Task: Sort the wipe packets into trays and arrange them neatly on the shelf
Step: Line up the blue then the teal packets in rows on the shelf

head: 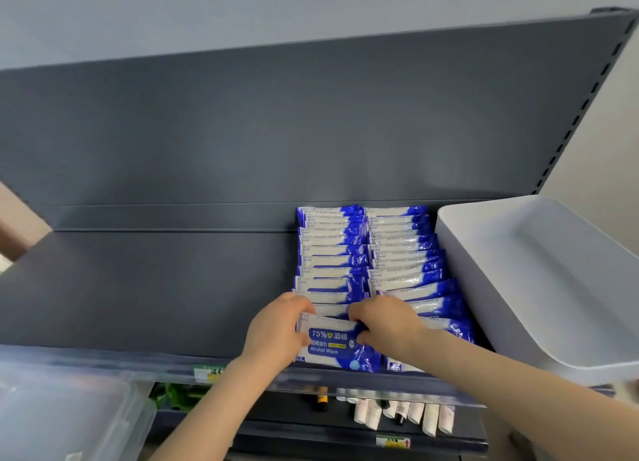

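On the dark grey shelf (155,287), two rows of blue-and-white wipe packets run from the back panel toward the front edge: a left row (328,253) and a right row (404,253), touching side by side. The front packet (328,346) of the left row stands at the shelf's front lip (345,377), label facing outward. Both hands grasp it: the left hand (276,329) has its grip closed on the packet's left edge, and the right hand (383,322) pinches its upper right corner, fingers curled over the top. An empty white tray (553,270) lies tilted just beside the right row. Likely faults from this position: the front packet sits close to the lip, so forward pressure could tip it off toward the tubes (415,412) on the level below. The packets lean on one another, so a push rearward may collapse or skew the left row. The right forearm crosses the right row's front end and could drag those packets out of line.
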